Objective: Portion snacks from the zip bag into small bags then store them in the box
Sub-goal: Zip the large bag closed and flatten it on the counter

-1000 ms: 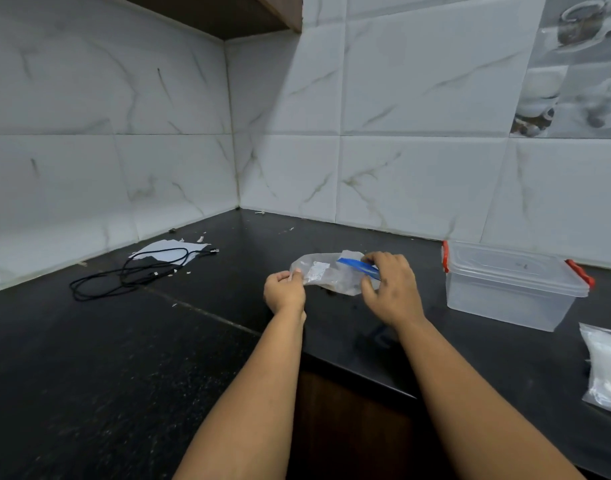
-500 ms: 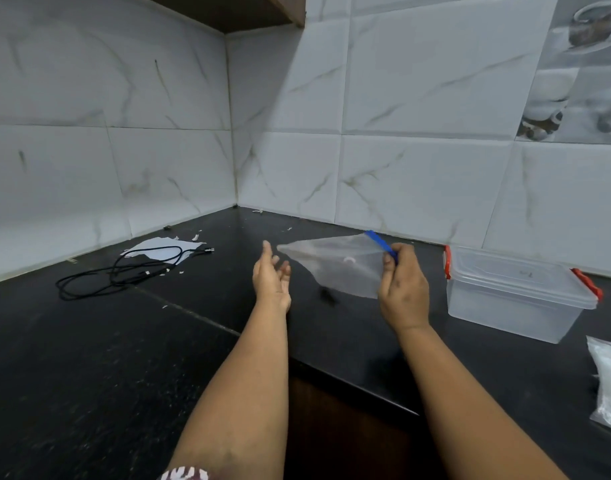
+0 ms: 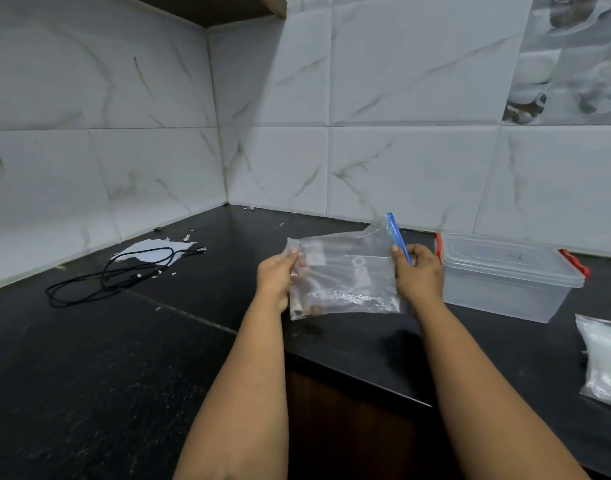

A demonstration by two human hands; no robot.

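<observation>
Black cable [image 3: 124, 271] coiled on the dark counter [image 3: 89, 358] at 9 o'clock, partly over white paper [image 3: 151, 249]. Left hand [image 3: 276, 280] raised above the counter edge, forearm reaching up from 6 o'clock, thumb and fingers pinching the left end of the zip bag [image 3: 345, 275]. Bag held in the air at centre between both hands, turned sideways, clear and wrinkled, a few brown bits gathered at its lower left corner, blue zip strip [image 3: 397, 240] standing up at its right end. Right hand [image 3: 420, 275] curled, pinching that zip end. Lidded clear box [image 3: 505, 275] with red clips at 3 o'clock, just beside the right hand. Clear packet [image 3: 605, 362] at 4 o'clock.
</observation>
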